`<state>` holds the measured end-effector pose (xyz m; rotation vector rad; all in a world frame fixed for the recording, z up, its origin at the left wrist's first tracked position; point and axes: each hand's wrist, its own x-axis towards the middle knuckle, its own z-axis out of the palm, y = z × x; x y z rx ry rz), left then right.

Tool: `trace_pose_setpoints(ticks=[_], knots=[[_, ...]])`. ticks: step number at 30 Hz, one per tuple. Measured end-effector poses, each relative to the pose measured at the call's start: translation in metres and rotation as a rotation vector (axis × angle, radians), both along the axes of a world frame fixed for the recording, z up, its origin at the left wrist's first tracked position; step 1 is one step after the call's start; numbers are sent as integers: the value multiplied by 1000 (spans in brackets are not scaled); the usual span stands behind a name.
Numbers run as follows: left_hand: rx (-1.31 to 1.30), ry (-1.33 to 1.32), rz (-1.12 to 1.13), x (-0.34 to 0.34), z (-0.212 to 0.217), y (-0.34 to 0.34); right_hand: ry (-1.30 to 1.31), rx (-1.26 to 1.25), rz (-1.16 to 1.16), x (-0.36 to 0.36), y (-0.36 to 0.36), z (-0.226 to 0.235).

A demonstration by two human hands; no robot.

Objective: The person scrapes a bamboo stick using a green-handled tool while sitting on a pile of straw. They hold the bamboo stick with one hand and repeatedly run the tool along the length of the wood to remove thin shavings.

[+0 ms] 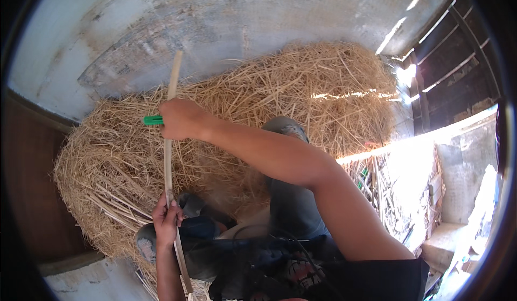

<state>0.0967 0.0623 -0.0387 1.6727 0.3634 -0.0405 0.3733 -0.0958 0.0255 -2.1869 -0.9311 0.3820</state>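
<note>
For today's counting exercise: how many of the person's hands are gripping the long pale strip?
2. The right hand grips the long pale strip near its upper part, with a green-handled tool sticking out of that fist. The left hand holds it lower down, above the straw pile.

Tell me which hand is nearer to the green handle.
Right. The right hand is wrapped around the green handle high on the long stick; the left hand grips the stick well below it.

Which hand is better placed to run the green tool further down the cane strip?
Right, probably. The right hand already grips the green-handled tool against the long cane strip, high up. The left hand pinches the strip lower down, steadying it.
</note>
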Motion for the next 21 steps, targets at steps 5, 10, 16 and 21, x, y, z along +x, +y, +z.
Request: trace_pose_setpoints(ticks=[5,10,16,21], knots=[[26,-18,19,-4,2,-5,-40,-34,47,-2,0,-7],[45,-3,2,-12,4,-4,-2,-72,79,-4,-4,-10],[-6,-9,6,-14,3,-6,-28,-100,138,1,-11,-8],[-149,-9,35,-8,-5,-4,-124,-22,120,12,-18,-20]])
